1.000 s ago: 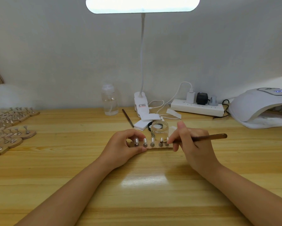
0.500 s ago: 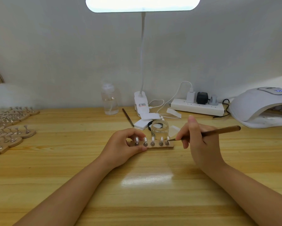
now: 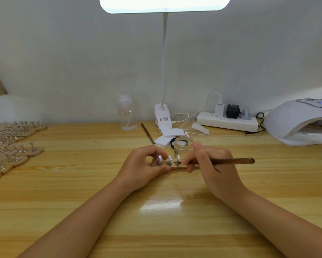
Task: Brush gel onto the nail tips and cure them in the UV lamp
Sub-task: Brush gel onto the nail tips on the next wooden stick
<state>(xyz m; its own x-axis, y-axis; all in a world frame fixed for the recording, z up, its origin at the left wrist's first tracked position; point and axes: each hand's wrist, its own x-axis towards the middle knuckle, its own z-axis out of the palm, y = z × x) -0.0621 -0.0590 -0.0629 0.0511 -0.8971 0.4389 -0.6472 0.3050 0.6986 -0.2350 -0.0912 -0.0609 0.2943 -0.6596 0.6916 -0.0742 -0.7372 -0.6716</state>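
A small wooden holder [image 3: 180, 166] with clear nail tips [image 3: 159, 157] on metal stands lies on the table in the middle. My left hand [image 3: 145, 169] grips its left end. My right hand [image 3: 212, 164] holds a brown gel brush [image 3: 231, 161], handle pointing right, bristle end down at the tips on the holder's right part; my fingers hide the rightmost tips. An open glass gel jar [image 3: 183, 145] stands just behind the holder. The white UV lamp [image 3: 301, 121] sits at the far right, its opening facing me.
Several more wooden holders with nail tips [image 3: 11, 146] crowd the table's left edge. Behind the jar are a clip desk lamp [image 3: 163, 116], a clear pump bottle [image 3: 126, 113], a second brush [image 3: 147, 133], a black lid [image 3: 172, 141] and a power strip [image 3: 228, 122] with cables.
My right hand has moved left with the brush, from beside the holder's right end to over its right tips. The left hand has kept its grip.
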